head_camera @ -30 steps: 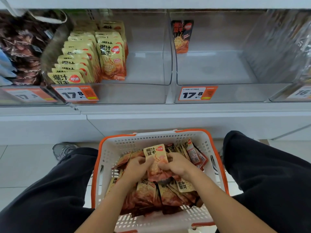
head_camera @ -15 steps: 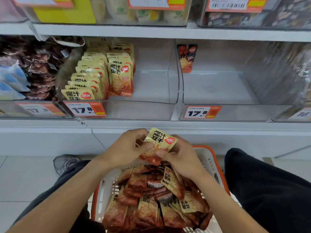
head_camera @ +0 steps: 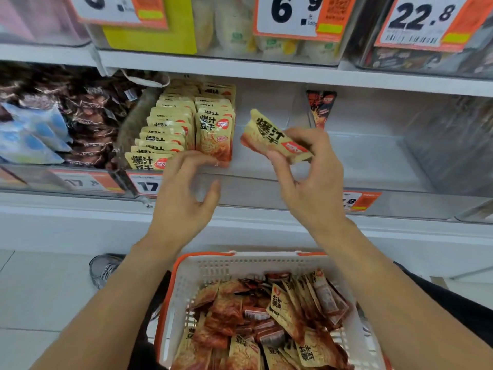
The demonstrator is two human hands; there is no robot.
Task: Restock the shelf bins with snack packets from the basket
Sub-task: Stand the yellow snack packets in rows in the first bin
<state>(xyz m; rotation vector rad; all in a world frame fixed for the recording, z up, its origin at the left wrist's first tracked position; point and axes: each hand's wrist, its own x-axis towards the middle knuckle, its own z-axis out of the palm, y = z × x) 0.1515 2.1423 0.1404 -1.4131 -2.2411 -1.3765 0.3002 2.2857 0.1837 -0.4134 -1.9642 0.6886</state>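
My right hand [head_camera: 306,180] pinches a yellow and orange snack packet [head_camera: 272,136], tilted, in front of the clear shelf bin [head_camera: 240,180]. Inside that bin, two rows of matching packets [head_camera: 186,124] stand upright on its left side. My left hand [head_camera: 184,193] is raised beside them with fingers loosely curled and holds nothing; its fingertips are near the front packet [head_camera: 214,136] of the right row. Below, a white basket with an orange rim [head_camera: 240,263] holds several more packets [head_camera: 266,321].
To the right is a clear bin [head_camera: 373,166] holding one dark packet [head_camera: 321,108] at its back. Left, a bin holds brown and blue bags [head_camera: 61,121]. Upper shelf bins carry price tags [head_camera: 296,14]. A shoe [head_camera: 102,268] rests on the tiled floor.
Both hands lifted one packet out of the basket up to the shelf bin. My left hand let go of it and moved toward the standing rows; the right still holds it.
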